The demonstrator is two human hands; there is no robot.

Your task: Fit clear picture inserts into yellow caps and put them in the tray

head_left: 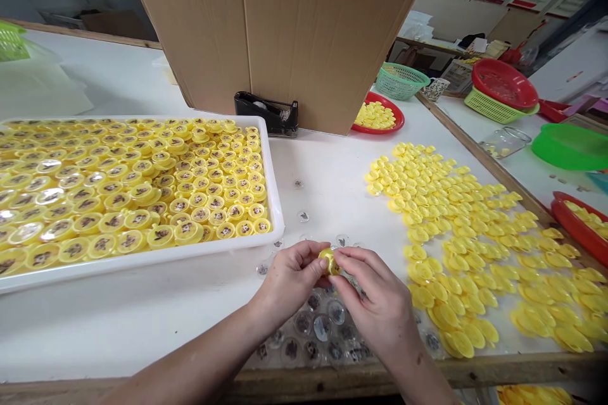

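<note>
Between my two hands, above the table's near part, is a small round yellow piece (329,262). My left hand (289,275) pinches it from the left with thumb and fingers. From the right, the fingertips of my right hand (377,294) close on its edge. Under and around my hands lie clear round discs with small dark pictures (311,351). A white tray (278,215) at the left holds many yellow round pieces with pictures on top. To the right, many plain yellow pieces (456,253) are spread on the white table (199,316).
A tall cardboard box (289,31) stands at the back, with a black tape dispenser (266,115) before it. Behind at the right are a red plate (399,117), a green basket (401,82) and a green bowl (570,147). A wooden strip edges the table.
</note>
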